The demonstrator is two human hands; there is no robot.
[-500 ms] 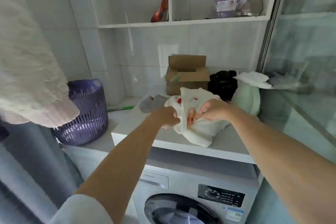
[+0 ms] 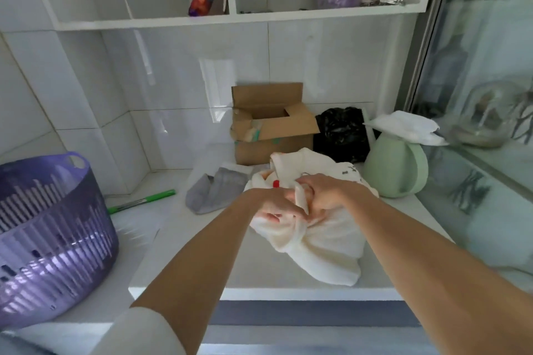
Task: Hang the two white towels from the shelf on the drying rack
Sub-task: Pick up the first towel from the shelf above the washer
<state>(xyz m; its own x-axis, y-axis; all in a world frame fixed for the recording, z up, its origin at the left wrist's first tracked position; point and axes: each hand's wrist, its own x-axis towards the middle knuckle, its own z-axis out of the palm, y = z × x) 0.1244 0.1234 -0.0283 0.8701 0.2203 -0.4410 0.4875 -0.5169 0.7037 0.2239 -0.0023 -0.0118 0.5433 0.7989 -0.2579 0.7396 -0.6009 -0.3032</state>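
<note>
- The towels [image 2: 317, 242] lie in one crumpled white heap on the shelf [image 2: 178, 253], between a grey sock [image 2: 213, 193] and a green jug [image 2: 395, 170]; I can't tell where one ends and the other begins
- Both grips are closed on cloth at the top of the heap: left hand [image 2: 271, 204] bunching a fold, right hand [image 2: 326, 193] pinching an upstanding edge
- Soft, light, floppy stuff, I'd say; it will sag and trail, so better taken by a hem or corner; no rack in sight
</note>
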